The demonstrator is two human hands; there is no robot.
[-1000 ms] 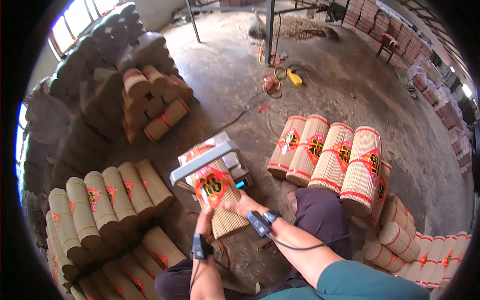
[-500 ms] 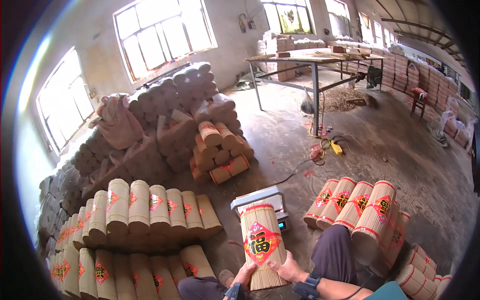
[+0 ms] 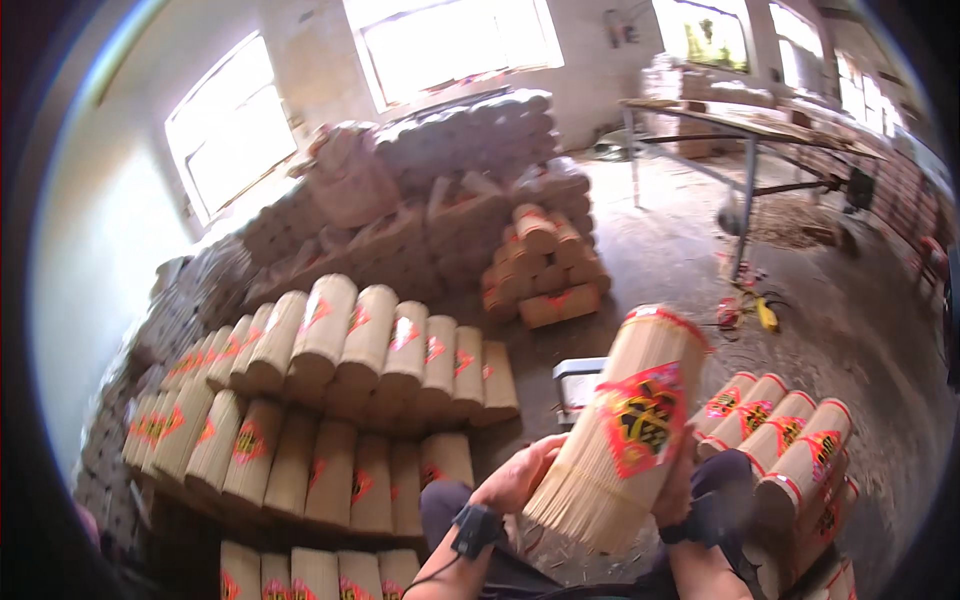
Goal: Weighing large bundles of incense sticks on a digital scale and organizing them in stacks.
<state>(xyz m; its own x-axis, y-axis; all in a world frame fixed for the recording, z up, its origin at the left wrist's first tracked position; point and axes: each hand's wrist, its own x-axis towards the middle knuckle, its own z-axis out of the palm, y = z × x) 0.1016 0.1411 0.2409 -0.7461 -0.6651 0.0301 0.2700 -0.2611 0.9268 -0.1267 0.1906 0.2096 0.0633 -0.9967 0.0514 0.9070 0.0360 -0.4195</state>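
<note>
Stick bundle (image 3: pixel 632 425) before half-hidden scale (image 3: pixel 577 389)

Bright windows (image 3: pixel 455 50) pierce the pale wall (image 3: pixel 318 60). Below them stand plastic-wrapped stacks (image 3: pixel 470 135), with a pinkish sack (image 3: pixel 350 180) lying among them. To the right, a metal-legged table (image 3: pixel 740 122) stands near a straw heap (image 3: pixel 790 224); a yellow object (image 3: pixel 767 314) and red cord (image 3: pixel 728 315) lie on the grey floor (image 3: pixel 680 260).

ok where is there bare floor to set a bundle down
The floor looks mostly bare between the small bundle pile and the metal-legged table, and beyond the right-hand bundles. It's crowded at left, with stacked bundle rows.
</note>
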